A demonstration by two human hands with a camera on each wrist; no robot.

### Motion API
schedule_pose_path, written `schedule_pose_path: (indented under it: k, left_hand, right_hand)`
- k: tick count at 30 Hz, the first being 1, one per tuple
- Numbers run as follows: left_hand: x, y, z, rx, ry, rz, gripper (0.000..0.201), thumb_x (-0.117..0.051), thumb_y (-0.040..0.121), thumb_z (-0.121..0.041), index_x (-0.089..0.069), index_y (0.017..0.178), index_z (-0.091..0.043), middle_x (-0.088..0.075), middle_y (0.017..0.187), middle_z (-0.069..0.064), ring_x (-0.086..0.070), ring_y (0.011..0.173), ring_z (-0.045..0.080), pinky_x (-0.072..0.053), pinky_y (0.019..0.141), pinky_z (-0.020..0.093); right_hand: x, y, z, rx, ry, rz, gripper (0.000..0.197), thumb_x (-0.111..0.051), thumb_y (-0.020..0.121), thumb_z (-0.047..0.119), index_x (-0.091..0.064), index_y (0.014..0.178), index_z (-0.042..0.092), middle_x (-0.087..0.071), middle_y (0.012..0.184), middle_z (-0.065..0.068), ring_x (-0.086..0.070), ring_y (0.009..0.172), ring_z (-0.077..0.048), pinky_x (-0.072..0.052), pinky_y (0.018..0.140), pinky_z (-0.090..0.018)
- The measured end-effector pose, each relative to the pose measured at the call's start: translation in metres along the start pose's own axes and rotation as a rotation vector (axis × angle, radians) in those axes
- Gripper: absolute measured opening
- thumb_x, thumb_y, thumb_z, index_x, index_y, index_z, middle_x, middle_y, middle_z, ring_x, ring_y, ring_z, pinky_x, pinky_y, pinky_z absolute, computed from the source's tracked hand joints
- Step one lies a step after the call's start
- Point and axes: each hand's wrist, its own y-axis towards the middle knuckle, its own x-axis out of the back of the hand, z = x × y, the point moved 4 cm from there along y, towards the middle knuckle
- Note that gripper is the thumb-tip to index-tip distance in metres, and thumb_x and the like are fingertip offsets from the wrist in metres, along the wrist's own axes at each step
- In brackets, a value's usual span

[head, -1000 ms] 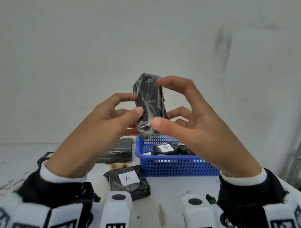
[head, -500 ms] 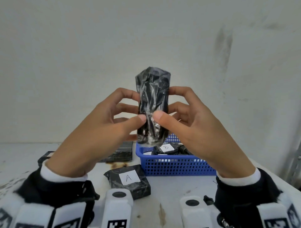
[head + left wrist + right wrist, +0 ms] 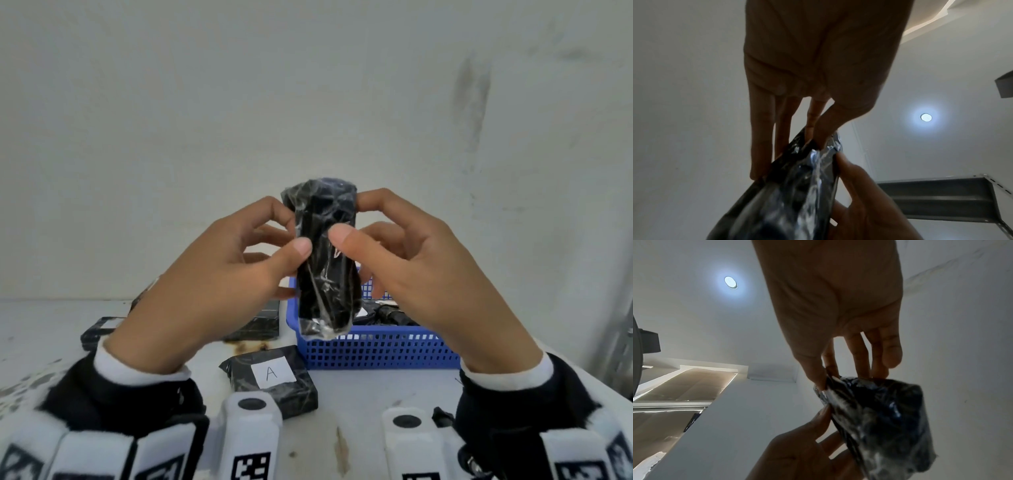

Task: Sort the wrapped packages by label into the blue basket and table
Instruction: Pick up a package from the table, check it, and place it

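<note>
Both hands hold one black plastic-wrapped package (image 3: 325, 267) upright in the air above the blue basket (image 3: 376, 346). My left hand (image 3: 212, 284) pinches its left side between thumb and fingers, and my right hand (image 3: 418, 274) pinches its right side. No label shows on the face turned to me. The same package (image 3: 797, 186) fills the lower left wrist view and sits at the lower right of the right wrist view as a crinkled package (image 3: 884, 418). Another package labelled A (image 3: 270, 380) lies on the table in front of the basket.
The basket holds dark wrapped packages (image 3: 390, 313). More black packages (image 3: 260, 325) lie on the white table (image 3: 376, 404) left of the basket, one (image 3: 97, 330) at the far left. A white wall stands close behind. Metal shelving (image 3: 941, 198) shows in the left wrist view.
The package has been turned in both hands and lowered toward the basket. The thumbs have shifted on its front face, and the basket's B label is now hidden behind it.
</note>
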Motion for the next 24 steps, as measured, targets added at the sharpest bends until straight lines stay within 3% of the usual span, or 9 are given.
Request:
schedule_pose_path:
  k: [3, 5, 7, 10, 13, 15, 19, 21, 24]
  left_hand:
    - [0.001, 0.000, 0.000, 0.001, 0.054, -0.018, 0.018, -0.061, 0.083, -0.037, -0.058, 0.069, -0.026, -0.071, 0.090, -0.008, -0.072, 0.084, 0.011, -0.061, 0.074, 0.029]
    - [0.002, 0.000, 0.003, 0.010, 0.073, -0.030, 0.018, -0.062, 0.087, -0.034, -0.061, 0.074, -0.021, -0.072, 0.090, -0.009, -0.073, 0.085, 0.012, -0.061, 0.077, 0.031]
    - [0.000, -0.001, 0.004, 0.033, 0.084, -0.028, 0.028, -0.064, 0.083, -0.049, -0.065, 0.080, -0.021, -0.073, 0.093, -0.009, -0.074, 0.083, 0.015, -0.059, 0.083, 0.039]
    - [-0.004, 0.000, 0.002, 0.046, 0.068, -0.047, 0.042, -0.057, 0.080, -0.054, -0.067, 0.091, -0.015, -0.074, 0.096, -0.009, -0.074, 0.081, 0.014, -0.058, 0.085, 0.039]
    - [-0.007, -0.002, -0.003, 0.079, -0.033, -0.015, 0.052, -0.045, 0.077, -0.063, -0.074, 0.097, -0.024, -0.075, 0.102, -0.008, -0.074, 0.085, 0.016, -0.060, 0.079, 0.030]
    - [-0.007, -0.002, -0.005, 0.064, -0.066, -0.010, 0.048, -0.048, 0.078, -0.057, -0.075, 0.099, -0.023, -0.075, 0.101, -0.005, -0.074, 0.086, 0.018, -0.060, 0.080, 0.030]
    - [-0.006, -0.001, -0.005, 0.031, -0.152, -0.086, 0.045, -0.064, 0.069, -0.041, -0.067, 0.091, -0.001, -0.076, 0.088, 0.009, -0.075, 0.081, 0.020, -0.060, 0.075, 0.026]
    - [-0.005, -0.001, -0.006, 0.019, -0.192, -0.125, 0.046, -0.068, 0.064, -0.039, -0.060, 0.093, -0.003, -0.076, 0.085, 0.009, -0.075, 0.081, 0.020, -0.060, 0.076, 0.029]
    - [-0.003, -0.002, -0.007, 0.000, -0.198, -0.146, 0.054, -0.069, 0.062, -0.038, -0.057, 0.109, -0.016, -0.076, 0.090, 0.005, -0.075, 0.082, 0.018, -0.060, 0.076, 0.028]
  right_hand:
    - [0.003, 0.002, -0.003, 0.016, -0.006, -0.023, 0.007, -0.070, 0.084, 0.042, -0.070, 0.091, 0.040, -0.072, 0.084, 0.016, -0.064, 0.063, -0.018, -0.054, 0.059, -0.026]
    - [0.006, 0.001, -0.005, 0.019, -0.013, -0.040, 0.013, -0.071, 0.080, 0.048, -0.067, 0.086, 0.037, -0.070, 0.080, 0.018, -0.056, 0.064, -0.009, -0.047, 0.062, -0.016]
    - [0.007, 0.001, -0.006, 0.016, -0.025, -0.040, 0.017, -0.072, 0.081, 0.047, -0.062, 0.089, 0.035, -0.071, 0.081, 0.018, -0.050, 0.062, -0.009, -0.043, 0.062, -0.012]
    - [0.009, 0.000, -0.007, -0.015, 0.005, -0.011, 0.030, -0.074, 0.081, 0.041, -0.062, 0.109, 0.039, -0.073, 0.098, 0.015, -0.058, 0.058, -0.010, -0.045, 0.057, -0.016]
    - [0.011, -0.001, -0.006, -0.008, 0.043, 0.023, 0.045, -0.077, 0.082, 0.028, -0.065, 0.123, 0.041, -0.069, 0.110, 0.013, -0.068, 0.059, -0.015, -0.052, 0.058, -0.018]
    - [0.010, -0.002, -0.004, 0.003, 0.077, 0.037, 0.047, -0.078, 0.078, 0.032, -0.067, 0.122, 0.041, -0.068, 0.112, 0.012, -0.072, 0.064, -0.018, -0.057, 0.066, -0.022]
    - [0.003, -0.001, -0.004, -0.008, 0.093, 0.038, 0.054, -0.075, 0.069, 0.046, -0.069, 0.120, 0.030, -0.068, 0.113, 0.008, -0.073, 0.069, -0.020, -0.061, 0.072, -0.032]
    - [0.001, 0.000, -0.004, 0.007, 0.070, 0.035, 0.051, -0.074, 0.070, 0.048, -0.068, 0.118, 0.031, -0.067, 0.114, 0.009, -0.074, 0.076, -0.026, -0.062, 0.081, -0.042]
    - [0.000, 0.000, -0.003, 0.028, 0.069, 0.015, 0.046, -0.071, 0.070, 0.052, -0.069, 0.111, 0.031, -0.068, 0.111, 0.010, -0.075, 0.078, -0.026, -0.060, 0.084, -0.046]
